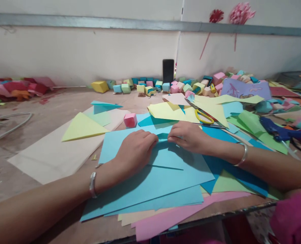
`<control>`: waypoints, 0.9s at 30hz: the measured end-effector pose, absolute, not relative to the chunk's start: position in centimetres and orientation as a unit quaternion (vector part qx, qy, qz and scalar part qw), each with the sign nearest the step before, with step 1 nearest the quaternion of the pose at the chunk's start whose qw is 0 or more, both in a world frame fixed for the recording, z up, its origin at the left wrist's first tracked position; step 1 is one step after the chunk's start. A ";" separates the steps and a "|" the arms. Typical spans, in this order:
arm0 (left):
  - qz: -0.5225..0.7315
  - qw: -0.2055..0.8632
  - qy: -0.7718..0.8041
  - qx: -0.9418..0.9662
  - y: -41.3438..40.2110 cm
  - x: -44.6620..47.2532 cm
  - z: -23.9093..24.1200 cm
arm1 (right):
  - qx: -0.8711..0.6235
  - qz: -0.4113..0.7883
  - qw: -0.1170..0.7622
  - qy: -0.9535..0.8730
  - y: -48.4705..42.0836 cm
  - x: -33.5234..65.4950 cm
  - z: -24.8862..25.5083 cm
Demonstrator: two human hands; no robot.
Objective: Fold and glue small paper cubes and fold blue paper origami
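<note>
Between both hands is a small folded strip of blue-green paper (163, 136). My left hand (137, 149) pinches its left end and my right hand (188, 137) its right end; the fingertips hide both ends. Beneath them lie light blue paper sheets (155, 189), with a thin dark strip (165, 167) on top, just below the hands. A small pink paper cube (130, 120) sits beyond my left hand. Yellow-handled scissors (203, 117) rest on yellow paper past my right hand.
Several paper cubes (126, 88) line the wall, where a phone (168, 70) stands upright. A blue glue gun (280, 130) lies at the right among paper scraps. White paper (51, 159) and a folded yellow piece (82, 128) are at the left. Pink paper (165, 220) overhangs the front edge.
</note>
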State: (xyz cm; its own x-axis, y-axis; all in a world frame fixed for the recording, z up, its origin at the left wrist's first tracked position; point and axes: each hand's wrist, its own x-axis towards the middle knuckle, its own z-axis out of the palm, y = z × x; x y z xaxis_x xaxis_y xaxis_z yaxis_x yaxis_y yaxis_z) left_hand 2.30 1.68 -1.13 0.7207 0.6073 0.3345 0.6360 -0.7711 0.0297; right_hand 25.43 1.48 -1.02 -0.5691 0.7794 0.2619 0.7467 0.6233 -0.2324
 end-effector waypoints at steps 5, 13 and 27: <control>-0.168 0.099 -0.340 -0.920 2.0 2.1 -1.4 | -0.430 0.097 0.254 -0.861 2.1 25.5 -1.3; -0.165 0.083 -0.374 -0.909 2.1 2.2 -1.3 | -0.402 0.142 0.299 -0.854 2.0 25.4 -2.0; -0.100 0.034 -0.429 -0.897 2.3 2.3 -1.2 | -0.506 0.045 0.239 -0.827 3.6 25.5 -3.2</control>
